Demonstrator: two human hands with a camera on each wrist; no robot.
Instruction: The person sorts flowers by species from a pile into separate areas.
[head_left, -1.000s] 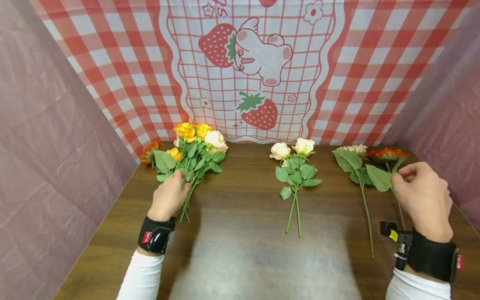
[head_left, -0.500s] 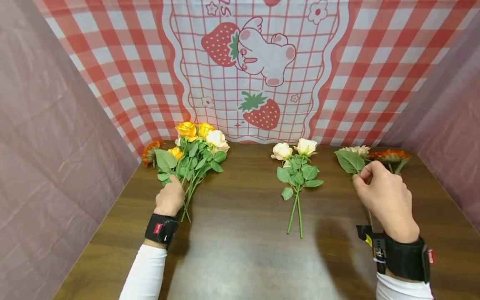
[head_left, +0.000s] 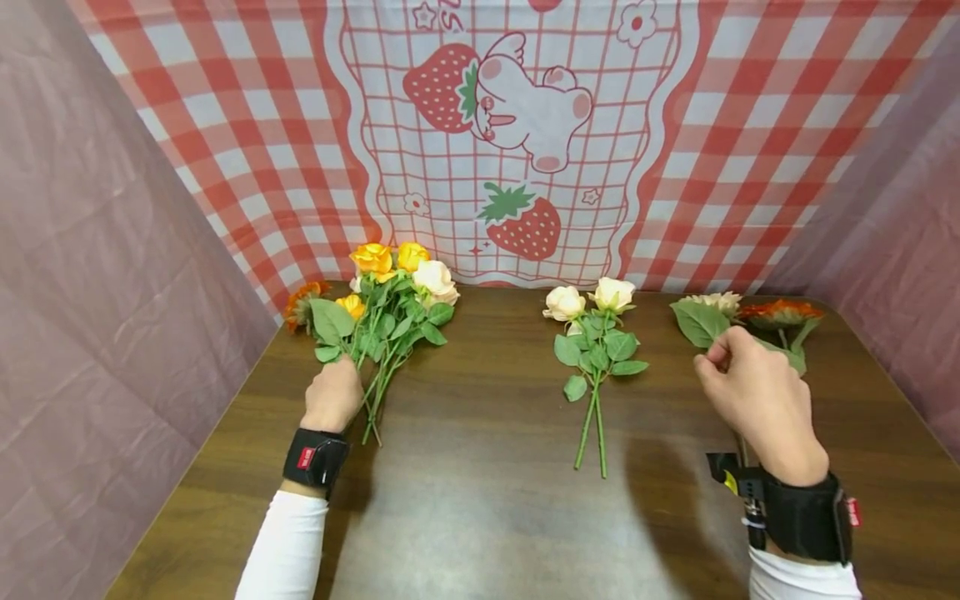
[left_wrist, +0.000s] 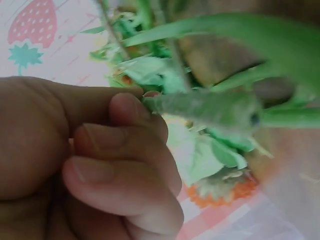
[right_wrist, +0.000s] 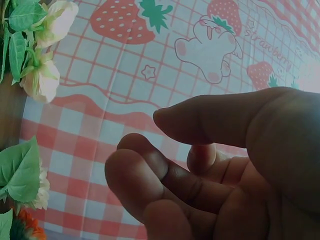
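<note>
Nearest on the table [head_left: 480, 500], the left hand [head_left: 333, 396] sits toward the left edge with its fingers curled round the stems of the bunch of flowers [head_left: 386, 304]; the left wrist view shows the fingers [left_wrist: 125, 150] closed against a green stem. The bunch lies flat, its orange, yellow and cream heads pointing to the far left corner.

On the right side, the right hand [head_left: 757, 396] is over the cream flower's stem [head_left: 741, 446], which shows just below the wrist. In the right wrist view its fingers [right_wrist: 150, 170] are loosely bent under the thumb with nothing between them.

At mid-table lie two cream roses [head_left: 592, 333], stems toward the near edge.

Past the right hand, near the far right corner, are the cream flower [head_left: 712, 304] and an orange flower [head_left: 780, 312], side by side. The checked strawberry cloth [head_left: 495, 133] hangs behind.
</note>
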